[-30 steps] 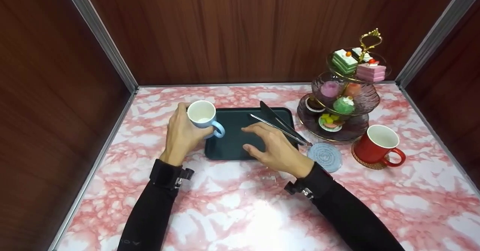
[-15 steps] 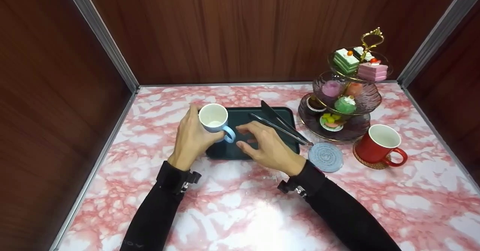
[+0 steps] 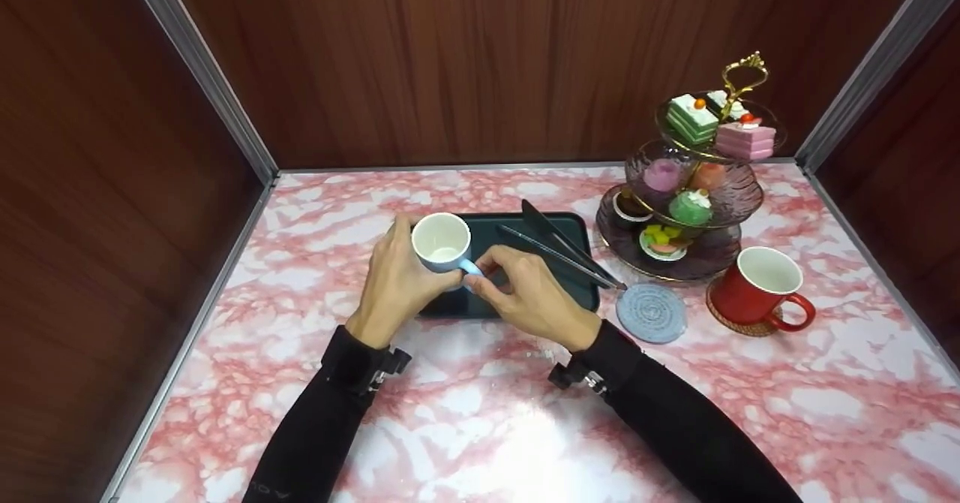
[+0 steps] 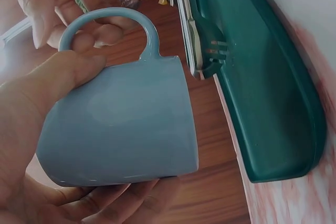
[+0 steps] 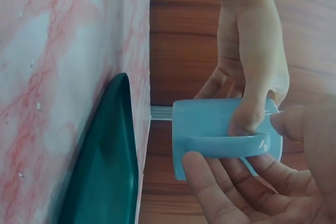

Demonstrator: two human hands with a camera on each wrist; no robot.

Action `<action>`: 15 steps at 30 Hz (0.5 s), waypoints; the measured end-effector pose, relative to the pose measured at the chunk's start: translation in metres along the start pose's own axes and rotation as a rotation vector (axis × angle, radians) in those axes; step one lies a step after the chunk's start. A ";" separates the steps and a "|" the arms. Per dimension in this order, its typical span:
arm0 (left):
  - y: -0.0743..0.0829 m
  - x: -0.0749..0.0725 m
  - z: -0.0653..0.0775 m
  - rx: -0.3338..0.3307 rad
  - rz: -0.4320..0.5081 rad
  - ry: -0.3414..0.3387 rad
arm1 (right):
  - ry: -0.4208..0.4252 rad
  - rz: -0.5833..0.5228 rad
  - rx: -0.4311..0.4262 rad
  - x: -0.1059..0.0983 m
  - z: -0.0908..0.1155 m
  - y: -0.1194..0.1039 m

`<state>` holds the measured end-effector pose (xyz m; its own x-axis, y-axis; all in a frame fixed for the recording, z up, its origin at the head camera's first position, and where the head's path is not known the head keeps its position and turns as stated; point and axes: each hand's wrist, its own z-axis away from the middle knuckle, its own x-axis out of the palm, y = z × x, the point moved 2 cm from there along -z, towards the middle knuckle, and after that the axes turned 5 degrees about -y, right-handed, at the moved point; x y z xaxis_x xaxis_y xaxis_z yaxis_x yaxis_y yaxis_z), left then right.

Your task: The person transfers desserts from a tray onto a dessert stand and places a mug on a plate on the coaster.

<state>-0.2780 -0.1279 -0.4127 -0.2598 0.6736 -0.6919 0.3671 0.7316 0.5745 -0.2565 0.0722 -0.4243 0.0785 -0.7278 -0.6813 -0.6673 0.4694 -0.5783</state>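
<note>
A light blue mug point(image 3: 441, 242), white inside, is upright in the air over a dark green tray point(image 4: 283, 108). My left hand point(image 3: 397, 281) grips its body, thumb along the near side beside the handle and fingers round the far side. My right hand point(image 3: 536, 293) is at the mug's handle point(image 5: 226, 145). Its thumb and bent fingers surround the handle loosely, and gaps between them and the handle show in the left wrist view. Metal tongs point(image 3: 559, 251) with dark inner faces lie across the tray's right part, their joined end past its edge.
Right of the tray lies a round blue-grey coaster point(image 3: 651, 313). A red mug point(image 3: 750, 293) stands on a woven coaster point(image 3: 757, 332) further right. Behind them rises a three-tier glass stand point(image 3: 694, 263) with several small cakes. Brown wood panels point(image 3: 480, 67) enclose the table.
My left hand has carried the light blue mug to the right and slightly toward me. My right hand has moved left to the handle. The tongs and red mug stayed put.
</note>
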 end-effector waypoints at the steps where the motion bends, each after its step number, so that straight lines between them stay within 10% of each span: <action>1: 0.001 0.001 0.000 0.005 0.002 -0.001 | 0.000 -0.003 0.004 0.000 0.000 0.000; 15: 0.008 0.010 0.003 0.041 0.013 -0.034 | -0.092 -0.238 0.118 0.001 0.006 0.005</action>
<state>-0.2750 -0.1153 -0.4165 -0.2246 0.6782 -0.6997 0.4069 0.7177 0.5651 -0.2550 0.0766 -0.4305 0.2931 -0.7784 -0.5552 -0.5320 0.3497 -0.7711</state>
